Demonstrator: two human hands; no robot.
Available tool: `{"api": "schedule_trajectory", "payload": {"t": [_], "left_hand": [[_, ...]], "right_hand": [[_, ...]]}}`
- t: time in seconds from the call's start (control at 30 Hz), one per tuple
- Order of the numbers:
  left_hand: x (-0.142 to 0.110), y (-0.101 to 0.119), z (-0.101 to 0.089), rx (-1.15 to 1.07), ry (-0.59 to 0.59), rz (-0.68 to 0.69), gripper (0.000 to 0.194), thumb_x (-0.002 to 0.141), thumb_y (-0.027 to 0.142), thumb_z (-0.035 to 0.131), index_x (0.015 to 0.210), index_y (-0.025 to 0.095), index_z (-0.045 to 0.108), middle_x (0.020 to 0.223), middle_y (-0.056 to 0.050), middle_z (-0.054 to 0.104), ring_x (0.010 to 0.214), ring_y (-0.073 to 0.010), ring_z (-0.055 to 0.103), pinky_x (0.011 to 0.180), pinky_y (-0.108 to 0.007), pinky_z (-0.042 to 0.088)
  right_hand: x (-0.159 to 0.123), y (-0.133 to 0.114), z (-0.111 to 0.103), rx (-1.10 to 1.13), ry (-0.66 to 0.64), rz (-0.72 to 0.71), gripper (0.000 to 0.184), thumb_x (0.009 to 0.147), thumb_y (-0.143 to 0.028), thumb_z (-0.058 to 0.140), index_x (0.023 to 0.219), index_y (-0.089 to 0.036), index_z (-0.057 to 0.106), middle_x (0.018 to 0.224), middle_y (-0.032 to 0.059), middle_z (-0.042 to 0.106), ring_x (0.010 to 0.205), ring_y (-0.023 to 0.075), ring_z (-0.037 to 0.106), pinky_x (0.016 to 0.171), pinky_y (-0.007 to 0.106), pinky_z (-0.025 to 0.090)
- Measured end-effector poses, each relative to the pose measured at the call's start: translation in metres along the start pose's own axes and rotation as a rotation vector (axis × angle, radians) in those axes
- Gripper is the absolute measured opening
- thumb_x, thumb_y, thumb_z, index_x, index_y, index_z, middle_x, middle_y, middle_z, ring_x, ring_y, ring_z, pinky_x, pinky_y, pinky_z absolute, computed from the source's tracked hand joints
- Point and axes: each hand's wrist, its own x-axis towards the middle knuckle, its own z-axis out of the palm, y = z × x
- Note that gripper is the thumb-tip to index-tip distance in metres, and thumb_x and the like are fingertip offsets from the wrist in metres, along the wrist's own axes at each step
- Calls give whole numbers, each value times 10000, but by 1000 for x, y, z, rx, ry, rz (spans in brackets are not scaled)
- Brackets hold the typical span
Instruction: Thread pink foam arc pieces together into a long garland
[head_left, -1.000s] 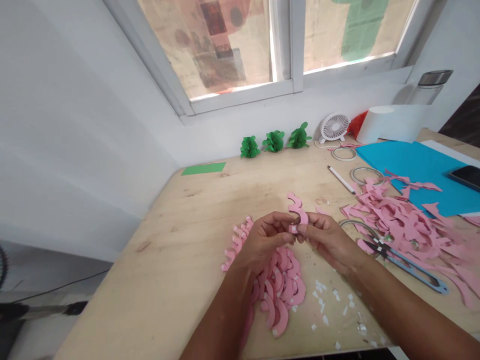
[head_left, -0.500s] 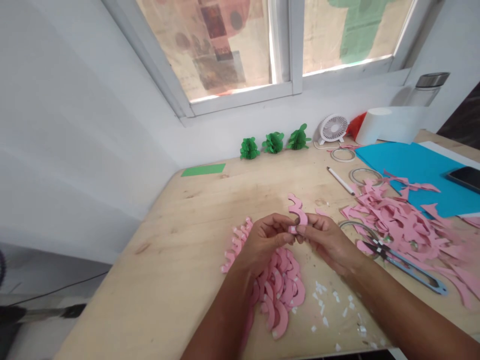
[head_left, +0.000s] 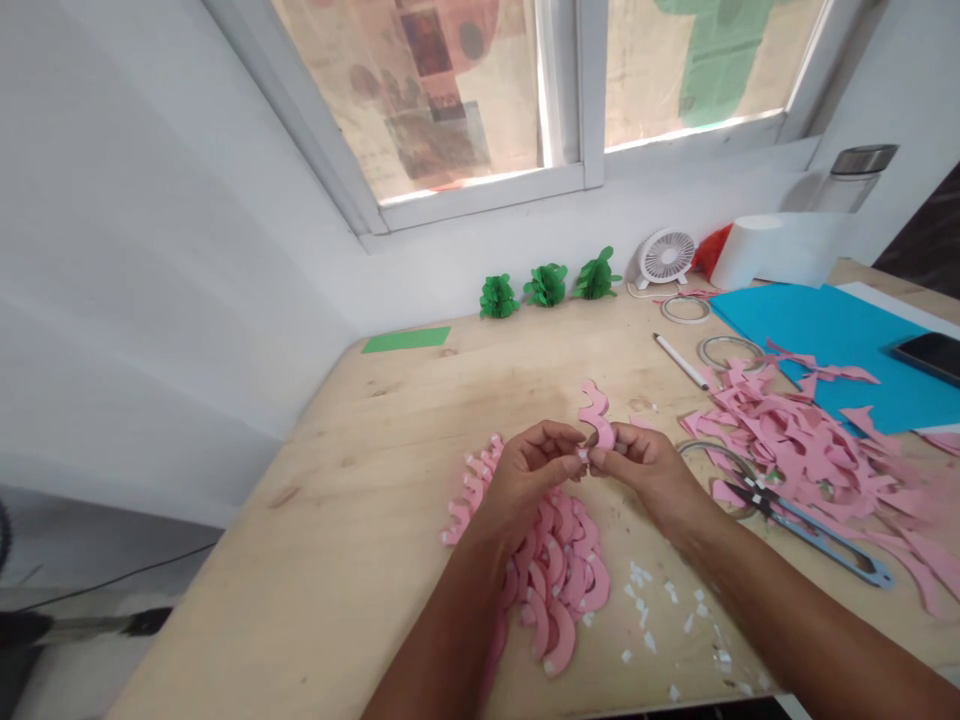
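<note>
Between my hands is a wavy pink paper cutout, held upright above the table. My left hand pinches its lower end, where a small white square of tape shows. My right hand grips the same cutout by its lower right curve, thumb in front. The two sets of fingertips almost meet. Under my left wrist lies a heap of curved pink paper pieces, many with white tape bits at their ends. More wavy pink strips stick out left of that wrist, partly hidden by it.
Scissors and pink paper scraps lie right of my right hand, with tape rolls, a white pen, blue sheets and a phone beyond. White tape scraps dot the front. Green paper figures and a fan stand behind.
The pink cutout has turned slightly in my fingers and its top has shifted up and a little right. My fingertips have moved slightly at the taped end.
</note>
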Motion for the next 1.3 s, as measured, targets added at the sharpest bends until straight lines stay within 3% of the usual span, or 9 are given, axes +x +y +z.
{"api": "schedule_trajectory", "payload": {"t": [0.37, 0.77, 1.13, 1.3], "left_hand": [[1, -1, 0, 169, 94, -48, 136, 709, 244, 676, 700, 139, 591, 618, -2, 592, 550, -88, 503, 539, -213, 391], [1, -4, -1, 136, 116, -9, 113, 692, 223, 680, 682, 140, 604, 594, 6, 592, 558, -88, 511, 560, -218, 383], [3, -2, 1, 163, 131, -23, 124, 678, 237, 676, 675, 141, 597, 592, 0, 589, 545, -91, 505, 536, -217, 384], [2, -1, 4, 262, 186, 39, 152, 680, 249, 683, 765, 152, 601, 675, -8, 605, 601, -108, 533, 571, -227, 418]], "right_hand": [[2, 11, -6, -345, 77, -80, 146, 753, -303, 605, 712, -165, 583, 615, -24, 528, 568, 111, 458, 532, 232, 351], [2, 4, -2, -226, 34, -17, 126, 749, -283, 622, 693, -171, 609, 587, -40, 558, 540, 99, 479, 515, 217, 347], [2, 7, -5, -318, 46, -52, 176, 747, -329, 617, 678, -168, 614, 626, -9, 580, 584, 128, 505, 548, 240, 386], [2, 9, -8, -377, 123, -60, 227, 758, -366, 608, 672, -156, 613, 601, -5, 563, 556, 122, 485, 519, 235, 366]]}}
